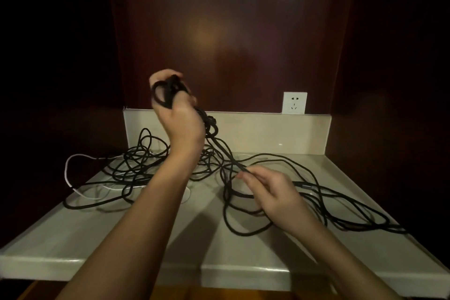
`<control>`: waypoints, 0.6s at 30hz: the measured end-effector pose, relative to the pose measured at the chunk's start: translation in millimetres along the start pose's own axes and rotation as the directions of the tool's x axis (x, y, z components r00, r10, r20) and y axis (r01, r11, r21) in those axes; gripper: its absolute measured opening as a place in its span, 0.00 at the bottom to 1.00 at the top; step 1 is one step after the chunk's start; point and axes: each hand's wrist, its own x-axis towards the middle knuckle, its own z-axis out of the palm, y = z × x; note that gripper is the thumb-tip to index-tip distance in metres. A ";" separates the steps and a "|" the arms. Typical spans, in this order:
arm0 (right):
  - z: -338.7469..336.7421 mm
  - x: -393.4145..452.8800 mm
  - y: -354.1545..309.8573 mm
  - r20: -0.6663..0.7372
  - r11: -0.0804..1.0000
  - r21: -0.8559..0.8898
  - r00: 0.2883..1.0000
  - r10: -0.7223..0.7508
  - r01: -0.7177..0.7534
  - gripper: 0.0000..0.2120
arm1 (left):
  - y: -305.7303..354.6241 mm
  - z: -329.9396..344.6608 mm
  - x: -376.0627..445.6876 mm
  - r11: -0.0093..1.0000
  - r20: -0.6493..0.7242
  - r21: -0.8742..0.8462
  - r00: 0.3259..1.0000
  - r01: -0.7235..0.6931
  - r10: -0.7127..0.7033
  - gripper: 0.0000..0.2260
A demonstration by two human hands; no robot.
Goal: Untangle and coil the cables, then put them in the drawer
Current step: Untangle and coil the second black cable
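Above the pale desk (243, 246) the left hand (175, 114) grips a small coil (168, 91); black cable (219, 151) runs down-right to the right hand's (270, 192) pinching grip.

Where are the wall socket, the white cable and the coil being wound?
wall socket (295, 102): head view, middle of its white faceplate.
white cable (66, 170): head view, left bend of its loop, past the counter's edge.
black coil (168, 95): head view, loops gripped in the raised left hand (180, 114).

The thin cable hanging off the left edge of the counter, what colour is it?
White cable, seen in the head view.
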 end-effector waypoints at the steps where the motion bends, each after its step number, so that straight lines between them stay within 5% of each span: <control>1: -4.2 4.3 2.3 -0.009 0.970 -0.226 0.996 -0.093 0.088 0.14 | -2.9 0.8 -1.1 0.981 0.113 0.132 0.985 -0.142 0.128 0.15; 4: -26.3 15.2 -5.2 0.030 0.714 -0.625 0.924 -0.381 0.315 0.19 | -10.4 -3.3 -4.8 0.738 0.542 0.434 0.804 -0.517 0.244 0.15; 6: -44.2 22.1 -19.6 0.116 0.567 -0.691 0.843 -0.525 0.449 0.18 | -11.2 -8.4 -12.0 0.528 0.741 0.533 0.665 -0.662 0.086 0.17; 8: -57.0 29.5 -28.6 0.193 0.429 -0.708 0.737 -0.647 0.562 0.16 | -11.2 -12.5 -20.8 0.469 0.801 0.573 0.581 -0.672 -0.146 0.16; 10: -62.6 33.9 -35.2 0.197 0.366 -0.694 0.652 -0.732 0.620 0.12 | -6.3 -13.7 -24.9 0.650 0.790 0.599 0.478 -0.468 -0.384 0.12; 12: -59.4 35.1 -41.8 0.154 0.423 -0.622 0.633 -0.759 0.659 0.12 | 4.5 -15.0 -31.5 0.797 0.777 0.592 0.349 -0.122 -0.524 0.12; 15: -49.8 35.7 -48.4 0.037 0.674 -0.413 0.751 -0.659 0.612 0.12 | 20.0 -19.3 -43.3 0.751 0.726 0.557 0.231 0.355 -0.647 0.29; 18: -50.0 42.1 -45.4 -0.019 0.854 -0.262 0.882 -0.470 0.449 0.16 | 23.2 -27.2 -48.8 0.750 0.766 0.569 0.113 0.339 -0.633 0.26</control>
